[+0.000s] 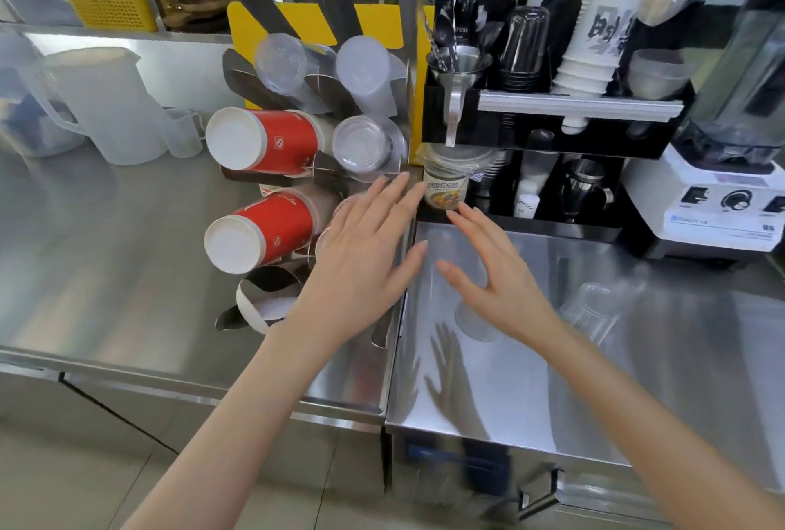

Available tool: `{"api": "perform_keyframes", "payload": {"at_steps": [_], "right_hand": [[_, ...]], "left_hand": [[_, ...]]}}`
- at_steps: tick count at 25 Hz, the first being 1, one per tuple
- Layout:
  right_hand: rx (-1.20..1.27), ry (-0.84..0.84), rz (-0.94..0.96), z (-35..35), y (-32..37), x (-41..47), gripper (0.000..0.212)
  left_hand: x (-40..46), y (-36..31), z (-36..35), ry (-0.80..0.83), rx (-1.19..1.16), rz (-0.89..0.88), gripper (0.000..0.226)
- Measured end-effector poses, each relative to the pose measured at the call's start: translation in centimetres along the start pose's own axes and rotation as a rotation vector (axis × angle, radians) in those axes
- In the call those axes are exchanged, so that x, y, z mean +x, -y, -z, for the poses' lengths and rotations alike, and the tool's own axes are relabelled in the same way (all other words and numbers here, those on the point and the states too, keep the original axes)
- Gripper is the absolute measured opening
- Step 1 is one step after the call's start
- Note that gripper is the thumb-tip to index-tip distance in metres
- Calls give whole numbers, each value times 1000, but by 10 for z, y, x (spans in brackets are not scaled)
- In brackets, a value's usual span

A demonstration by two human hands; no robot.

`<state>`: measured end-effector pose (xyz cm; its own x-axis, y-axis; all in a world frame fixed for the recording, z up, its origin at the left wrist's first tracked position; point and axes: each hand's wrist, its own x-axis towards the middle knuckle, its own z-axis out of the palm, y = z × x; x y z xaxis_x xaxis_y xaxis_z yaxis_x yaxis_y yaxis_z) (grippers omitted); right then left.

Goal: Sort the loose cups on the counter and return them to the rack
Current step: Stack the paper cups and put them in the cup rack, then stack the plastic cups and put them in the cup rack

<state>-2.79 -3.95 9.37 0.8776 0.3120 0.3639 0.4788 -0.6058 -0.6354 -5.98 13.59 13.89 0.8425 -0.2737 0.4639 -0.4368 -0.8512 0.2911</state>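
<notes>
Two hands reach out over the steel counter (552, 359). The left hand (361, 257) and the right hand (497, 274) are both spread flat, fingers straight, gripping nothing.

Two loose clear cups lie on the counter: one frosted cup (473, 323) at 6 o'clock from the right hand, partly under the wrist, and a clear cup (590, 311) at 3 o'clock from it.

The rack (408, 75) stands at 11 o'clock from the left hand. It holds two red paper cup stacks (272, 139) and three clear cup stacks (361, 145), bottoms facing out.

At 12 o'clock stands a labelled jar (444, 187), its print unreadable. Far right, a white blender (722, 198) reads "05".
</notes>
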Motion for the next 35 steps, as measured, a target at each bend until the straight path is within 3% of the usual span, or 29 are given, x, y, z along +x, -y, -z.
{"api": "perform_keyframes", "payload": {"at_steps": [9,13,20,26,35], "right_hand": [[-114,80,-191,33,-77,-21,72],[-80,168,-317,31,-110,-26,81],[42,391,-504,12,-155,-27,87],[125,472,-594,-8,-168,-22,83],[272,409,-629,-17,-173,-24,63]], "left_hand": [[34,-31,-68,240,-50,-6,72],[46,-32,-103,396,-46,74,68],[56,-30,-155,525,-302,269,90],[59,-30,-185,509,-405,484,108],[54,-28,-189,386,-557,525,80]]}}
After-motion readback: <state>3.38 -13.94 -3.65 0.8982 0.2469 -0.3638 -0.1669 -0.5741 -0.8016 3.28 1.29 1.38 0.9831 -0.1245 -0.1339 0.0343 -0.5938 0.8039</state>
